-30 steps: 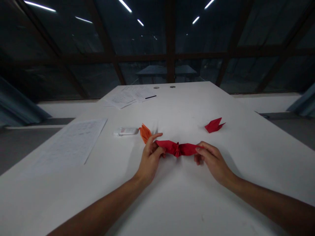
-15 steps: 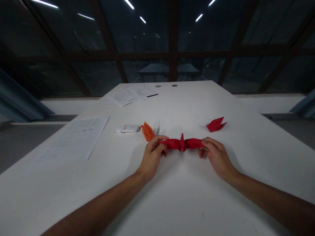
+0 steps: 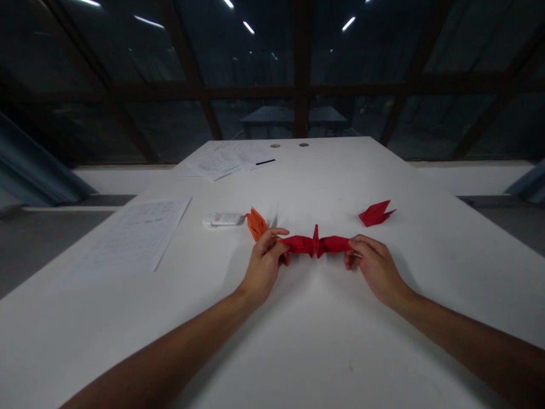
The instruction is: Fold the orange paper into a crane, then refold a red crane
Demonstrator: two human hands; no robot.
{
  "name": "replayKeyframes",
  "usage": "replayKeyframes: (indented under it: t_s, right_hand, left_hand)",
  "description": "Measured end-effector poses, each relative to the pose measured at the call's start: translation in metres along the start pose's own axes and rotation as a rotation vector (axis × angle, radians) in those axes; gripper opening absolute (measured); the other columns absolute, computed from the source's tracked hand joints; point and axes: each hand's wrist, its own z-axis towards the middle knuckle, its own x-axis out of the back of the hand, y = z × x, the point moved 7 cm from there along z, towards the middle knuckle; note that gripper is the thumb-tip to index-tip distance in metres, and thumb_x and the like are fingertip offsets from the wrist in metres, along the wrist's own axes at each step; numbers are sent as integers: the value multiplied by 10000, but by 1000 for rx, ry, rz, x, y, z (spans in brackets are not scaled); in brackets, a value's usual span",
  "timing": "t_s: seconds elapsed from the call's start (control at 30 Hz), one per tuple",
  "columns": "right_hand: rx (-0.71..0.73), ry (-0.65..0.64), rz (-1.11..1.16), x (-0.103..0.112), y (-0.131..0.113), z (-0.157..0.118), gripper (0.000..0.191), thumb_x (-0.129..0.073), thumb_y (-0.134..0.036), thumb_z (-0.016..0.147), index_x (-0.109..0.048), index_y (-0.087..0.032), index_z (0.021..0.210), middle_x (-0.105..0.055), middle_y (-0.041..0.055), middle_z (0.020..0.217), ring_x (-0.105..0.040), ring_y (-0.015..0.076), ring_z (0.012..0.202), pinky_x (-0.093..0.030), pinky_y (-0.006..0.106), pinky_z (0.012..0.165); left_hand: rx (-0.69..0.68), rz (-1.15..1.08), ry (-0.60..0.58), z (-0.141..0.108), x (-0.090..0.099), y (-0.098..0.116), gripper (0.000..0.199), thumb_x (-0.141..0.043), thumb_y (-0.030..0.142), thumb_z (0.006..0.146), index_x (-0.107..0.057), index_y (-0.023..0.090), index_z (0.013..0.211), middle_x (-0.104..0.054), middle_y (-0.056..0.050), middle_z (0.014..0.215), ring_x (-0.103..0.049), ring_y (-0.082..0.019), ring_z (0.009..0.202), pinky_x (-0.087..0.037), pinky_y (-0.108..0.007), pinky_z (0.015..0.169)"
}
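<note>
A red paper crane (image 3: 315, 245) is stretched between my two hands, its wings spread out to the sides and a pointed part standing up in the middle. My left hand (image 3: 264, 260) pinches the tip of its left wing. The right wing tip is pinched by my right hand (image 3: 374, 264). Just beyond my left hand lies an orange folded paper piece (image 3: 256, 223), partly hidden by the fingers. Another red folded piece (image 3: 376, 213) rests on the table beyond my right hand.
On the white table (image 3: 323, 341), a white labelled object (image 3: 223, 220) lies left of the orange piece. A printed sheet (image 3: 131, 238) is at the left, more papers (image 3: 221, 162) and a black strip (image 3: 265, 162) farther back.
The view has shifted slightly. Both hands still hold the red crane by its wings, and its middle point looks a little taller.
</note>
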Motion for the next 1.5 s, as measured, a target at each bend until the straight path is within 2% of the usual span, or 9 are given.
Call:
replayKeyframes:
  t_s: [0.2,0.3,0.43,0.6,0.7,1.0,1.33,1.4,1.5]
  right_hand:
    - [-21,-39,-85,-2,1,3,282,-653,-383,874,-598,-197,669,-606,4,621,-575,159,546,-453,306,535]
    - [-27,-29,-124,-2,3,5,223,-641,-420,894,-615,-209,825,-614,-18,634,-588,155,529,-451,291,516]
    - [-10,0,-164,0,2,5,268,-664,-450,878,-559,-251,1023,-639,-40,759,-619,148,545,-475,283,513]
    - [20,-32,-257,-2,-2,2,268,-678,-365,860,-552,-250,1066,-605,-71,687,-620,141,519,-463,276,536]
    - [30,-38,-292,-3,-1,1,265,-672,-320,850,-558,-249,1079,-603,-74,688,-625,141,516,-452,270,529]
    - [74,18,-307,4,1,6,186,-584,-371,915,-524,-247,1041,-576,-73,705,-612,126,506,-465,265,527]
    - [191,-100,-443,-1,-3,21,232,-572,-399,958,-660,-238,1099,-585,-42,704,-521,107,451,-408,231,433]
    - [228,-137,-455,-5,-6,28,265,-556,-383,964,-679,-242,1152,-637,-13,776,-508,101,474,-411,224,438]
    - [285,-235,-469,-14,-8,37,268,-553,-313,945,-714,-248,1150,-707,64,1123,-572,100,588,-490,231,520]
  left_hand:
    - [37,7,-27,2,0,-3,295,-679,190,767,-610,193,1054,-624,30,671,-572,-127,586,-425,-261,586]
    - [24,97,-85,3,-2,-3,309,-691,246,807,-596,203,1097,-631,29,674,-592,-138,604,-448,-266,609]
    - [-20,270,-239,-4,-12,0,259,-693,344,865,-609,183,1050,-637,8,712,-589,-137,626,-468,-266,617]
    - [-45,356,-494,-21,-30,3,378,-709,405,897,-603,189,1189,-686,-44,877,-597,-142,743,-465,-265,684]
    - [-71,415,-557,-26,-33,2,375,-686,402,924,-600,196,1226,-685,-46,889,-587,-142,753,-448,-268,705]
    - [-79,492,-538,-25,-32,-2,217,-641,377,937,-652,172,1007,-638,-19,788,-541,-125,692,-416,-244,647]
    - [-97,617,-530,-23,-30,-9,182,-592,344,954,-664,176,948,-634,-13,775,-530,-123,673,-389,-233,628]
    - [-104,636,-539,-23,-31,-9,180,-591,343,953,-660,178,937,-632,-9,772,-535,-124,679,-390,-231,634]
    - [-107,651,-545,-23,-32,-9,166,-585,325,947,-658,179,916,-631,-6,758,-544,-128,677,-390,-228,631]
